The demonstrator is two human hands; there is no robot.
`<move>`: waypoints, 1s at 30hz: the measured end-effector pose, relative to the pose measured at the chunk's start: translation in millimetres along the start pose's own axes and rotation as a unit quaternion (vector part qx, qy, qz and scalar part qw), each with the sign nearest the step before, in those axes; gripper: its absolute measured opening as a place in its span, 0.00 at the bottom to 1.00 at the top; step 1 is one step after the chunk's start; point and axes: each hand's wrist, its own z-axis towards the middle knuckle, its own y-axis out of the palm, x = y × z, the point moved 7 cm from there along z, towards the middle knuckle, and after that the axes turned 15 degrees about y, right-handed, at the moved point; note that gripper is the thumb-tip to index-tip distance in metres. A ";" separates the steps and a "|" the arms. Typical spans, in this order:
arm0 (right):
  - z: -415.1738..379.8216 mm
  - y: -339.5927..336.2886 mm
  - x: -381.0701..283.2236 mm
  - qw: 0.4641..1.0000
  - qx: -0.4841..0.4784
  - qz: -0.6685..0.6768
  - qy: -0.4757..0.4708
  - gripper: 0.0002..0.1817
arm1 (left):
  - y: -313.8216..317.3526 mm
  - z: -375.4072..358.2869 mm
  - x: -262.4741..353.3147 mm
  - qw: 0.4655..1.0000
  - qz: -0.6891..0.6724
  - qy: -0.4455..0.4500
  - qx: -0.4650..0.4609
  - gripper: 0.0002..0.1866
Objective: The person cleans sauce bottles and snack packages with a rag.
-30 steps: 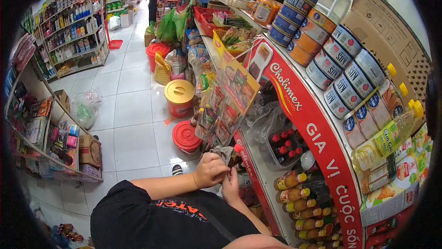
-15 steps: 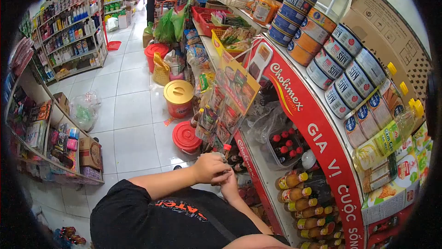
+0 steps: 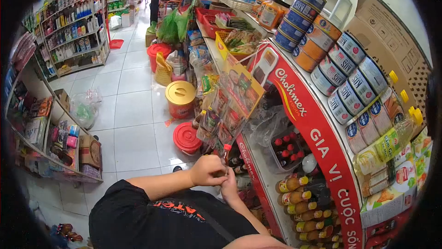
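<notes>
A small bottle with a red cap (image 3: 227, 147) stands upright in front of my body, its dark reddish neck showing above my hands. My right hand (image 3: 229, 188) is closed around its lower part, which is mostly hidden. Against the bottle's near left side is my left hand (image 3: 208, 170), fingers curled in and touching the right hand. Whatever lies inside the left fingers is hidden. Just beyond the hands hang spice packets (image 3: 212, 121) on a yellow card (image 3: 244, 90).
To the right stands a red-edged Cholimex shelf (image 3: 317, 134) with sauce bottles (image 3: 294, 197), a clear bin (image 3: 271, 150) of red-capped bottles, and stacked cans (image 3: 352, 88) on top. A red lidded bucket (image 3: 187, 137) and a gold-lidded tub (image 3: 180, 93) sit on the tiled floor.
My left hand has shifted slightly down and left, so more of the bottle's neck shows. The right hand stays near the same place. The view has turned slightly.
</notes>
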 end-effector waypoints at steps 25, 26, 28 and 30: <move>-15.2 115.4 9.6 0.999 0.002 0.053 -0.006 0.22 | -95.8 -106.5 24.1 0.931 0.112 -0.316 -0.144 0.29; -12.3 129.2 18.4 0.999 -0.025 0.033 0.011 0.22 | -104.2 -114.6 30.1 0.922 0.121 -0.319 -0.182 0.30; -9.1 157.9 38.0 0.996 -0.079 -0.005 0.047 0.21 | -122.3 -134.8 37.8 0.921 0.140 -0.316 -0.180 0.29; -14.2 186.5 42.4 0.997 -0.064 -0.026 0.037 0.21 | -142.7 -147.4 50.7 0.927 0.140 -0.315 -0.150 0.27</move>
